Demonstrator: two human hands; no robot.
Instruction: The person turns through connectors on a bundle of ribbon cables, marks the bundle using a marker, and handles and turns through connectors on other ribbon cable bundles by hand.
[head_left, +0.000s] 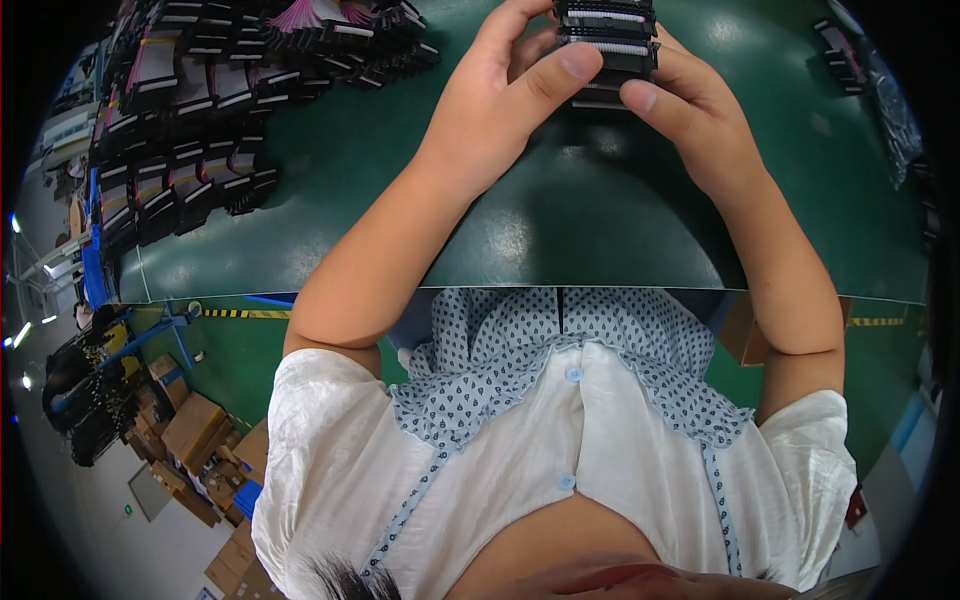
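Note:
My left hand and my right hand hold a stack of black rectangular connectors between them, over the far part of the green tabletop. Light ridged strips run across the connectors. Both thumbs lie on the near side of the stack, the left one across its edge and the right one at its lower corner. Most of my other fingers are hidden behind it, and the top of the stack is cut off by the frame.
Rows of black connectors with pink and grey wires cover the table's left side. More black parts and a clear plastic bag lie at the right. Cardboard boxes stand on the floor at left.

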